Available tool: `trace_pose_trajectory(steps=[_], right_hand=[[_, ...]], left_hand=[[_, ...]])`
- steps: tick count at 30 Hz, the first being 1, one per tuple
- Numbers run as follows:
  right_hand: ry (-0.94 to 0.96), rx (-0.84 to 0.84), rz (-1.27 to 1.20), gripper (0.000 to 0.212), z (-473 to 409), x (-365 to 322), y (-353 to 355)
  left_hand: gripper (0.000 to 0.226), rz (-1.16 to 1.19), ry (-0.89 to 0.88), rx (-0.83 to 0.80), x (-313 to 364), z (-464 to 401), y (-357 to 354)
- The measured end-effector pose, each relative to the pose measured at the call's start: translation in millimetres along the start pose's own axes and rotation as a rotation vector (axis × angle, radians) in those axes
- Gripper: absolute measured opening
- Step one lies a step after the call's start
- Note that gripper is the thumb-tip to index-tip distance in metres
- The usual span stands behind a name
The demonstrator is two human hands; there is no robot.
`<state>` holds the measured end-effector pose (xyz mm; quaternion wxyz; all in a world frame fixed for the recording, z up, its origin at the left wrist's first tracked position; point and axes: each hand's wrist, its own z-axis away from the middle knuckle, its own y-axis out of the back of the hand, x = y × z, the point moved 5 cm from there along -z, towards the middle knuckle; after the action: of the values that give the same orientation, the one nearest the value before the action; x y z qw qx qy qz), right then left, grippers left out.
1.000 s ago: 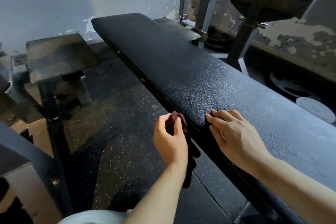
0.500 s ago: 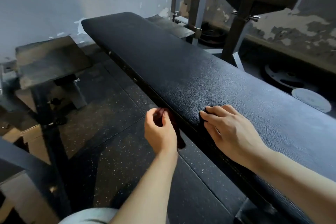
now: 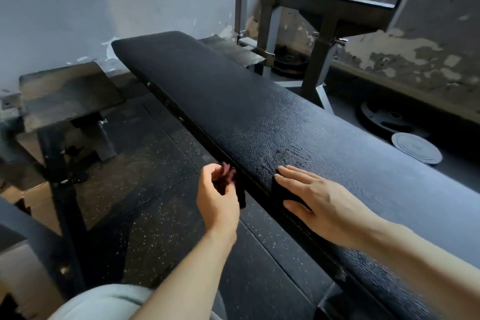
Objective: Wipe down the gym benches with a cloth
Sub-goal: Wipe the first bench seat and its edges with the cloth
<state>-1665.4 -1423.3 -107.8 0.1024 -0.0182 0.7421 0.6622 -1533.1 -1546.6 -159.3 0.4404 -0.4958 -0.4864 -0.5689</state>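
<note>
Dark reddish cloth (image 3: 230, 184) hangs beside the long black padded bench (image 3: 259, 112).

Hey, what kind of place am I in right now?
Most likely a small gym: a long padded bench, weight plates lying on the floor, and a metal rack by the peeling wall.

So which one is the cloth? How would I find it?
Start at the long black padded bench running across the middle. At its near edge, over the speckled floor, the left hand pinches a small dark reddish cloth that dangles down beside the bench. It is the only soft, reddish thing; the right hand lies flat on the bench, on a dark patch.
</note>
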Motion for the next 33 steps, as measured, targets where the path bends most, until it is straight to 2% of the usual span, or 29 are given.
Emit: trace_pose_trajectory(steps=[3,5,6,9,11,17,22,27,29,33], right_hand=[[0.030,-0.052,-0.019,0.057,27.4,2.6,5.9],[0.020,-0.080,-0.039,0.057,38.8,4.6,9.7],[0.015,-0.081,-0.048,0.054,43.7,6.1,12.4],[-0.032,-0.090,-0.055,0.051,63.4,11.7,18.8],[-0.060,-0.106,-0.051,0.052,79.8,15.1,20.0],[-0.122,-0.074,-0.119,0.052,108.2,15.0,24.8],[-0.182,-0.060,-0.104,0.049,134.3,21.4,29.7],[-0.237,-0.007,-0.155,0.049,150.2,23.7,26.5],[-0.230,-0.005,-0.172,0.052,151.5,21.6,23.5],[-0.227,0.019,-0.182,0.052,153.0,21.8,22.1]], left_hand=[[0.030,-0.060,-0.101,-0.159,-3.0,51.7,-5.6],[0.027,-0.078,-0.100,-0.259,-6.9,73.4,-9.1],[0.025,-0.059,-0.077,-0.274,-7.8,74.1,-10.1],[0.021,0.043,0.045,-0.142,-7.4,53.3,-8.2],[0.022,0.025,0.075,-0.131,-5.2,52.1,-8.7],[0.027,-0.152,-0.090,-0.456,2.1,140.3,-18.9],[0.029,-0.123,-0.087,-0.341,6.2,131.5,-20.7],[0.037,-0.207,-0.095,-0.596,-1.4,199.5,-32.8],[0.037,-0.162,-0.082,-0.558,-7.9,201.1,-33.1],[0.042,-0.085,-0.107,-0.312,-6.9,174.4,-30.8]])
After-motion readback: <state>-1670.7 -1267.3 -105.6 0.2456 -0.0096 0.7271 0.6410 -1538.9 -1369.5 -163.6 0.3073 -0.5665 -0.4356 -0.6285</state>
